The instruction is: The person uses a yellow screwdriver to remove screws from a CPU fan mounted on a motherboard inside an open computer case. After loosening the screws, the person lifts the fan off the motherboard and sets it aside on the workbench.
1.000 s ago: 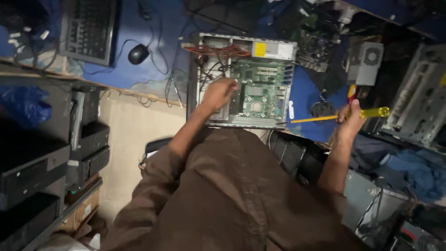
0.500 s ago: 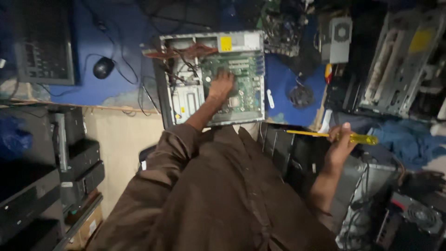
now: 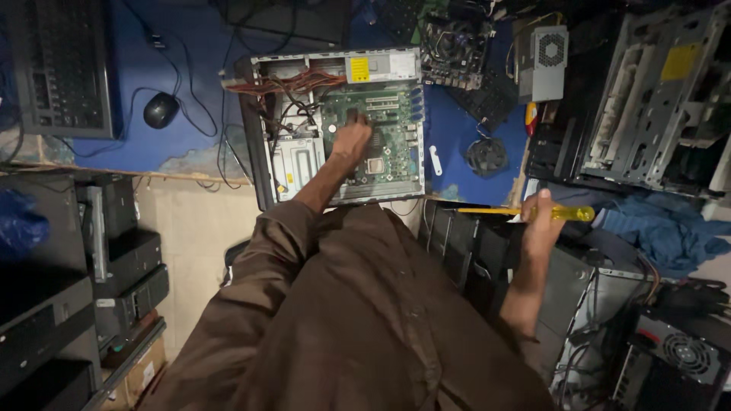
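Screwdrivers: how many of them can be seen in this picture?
1. The yellow screwdriver is held in the right hand, off the blue table, right of the open computer case. Others may lie hidden in the clutter.

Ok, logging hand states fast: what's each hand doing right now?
Left hand: resting on the green motherboard, holding nothing visible; open or closed cannot be told.
Right hand: closed around the yellow screwdriver.

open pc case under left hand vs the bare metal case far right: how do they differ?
The open computer case holds a green circuit board, red wiring and a power supply; the bare metal case looks stripped, mostly empty frame. The first lies flat on the blue table with the left hand on its board; the second sits untouched. Both are open grey metal.
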